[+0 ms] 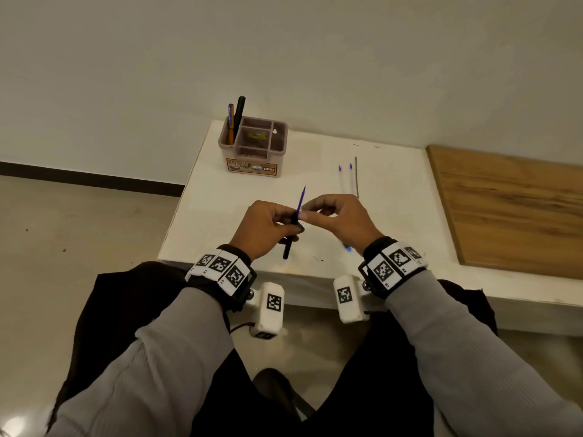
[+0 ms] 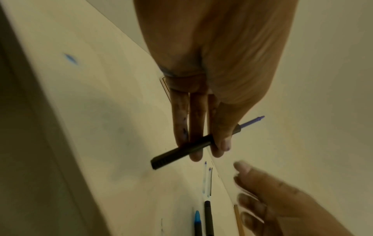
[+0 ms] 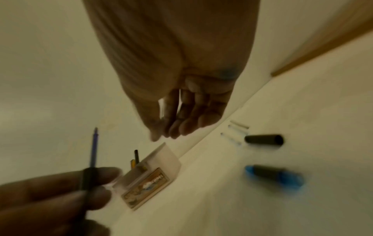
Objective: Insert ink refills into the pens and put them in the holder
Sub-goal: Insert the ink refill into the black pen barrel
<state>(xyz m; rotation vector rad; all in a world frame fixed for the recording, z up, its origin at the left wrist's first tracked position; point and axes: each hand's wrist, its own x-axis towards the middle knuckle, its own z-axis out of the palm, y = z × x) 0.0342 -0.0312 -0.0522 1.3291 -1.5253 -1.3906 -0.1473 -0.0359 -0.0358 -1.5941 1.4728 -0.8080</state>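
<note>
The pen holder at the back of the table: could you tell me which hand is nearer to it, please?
Left, though only slightly. The left hand, holding the black pen, sits almost straight in front of the pen holder; the right hand is further to the right.

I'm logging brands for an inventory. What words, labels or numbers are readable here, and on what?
"OPEL": on the picture label on the front of the pen holder, at its right end.
Blue oval logo left of that word: too small to read.
Print on the blue pen standing in the holder: too small to read.
Black-and-white square codes on the wristbands: patterns, no readable text.
</note>
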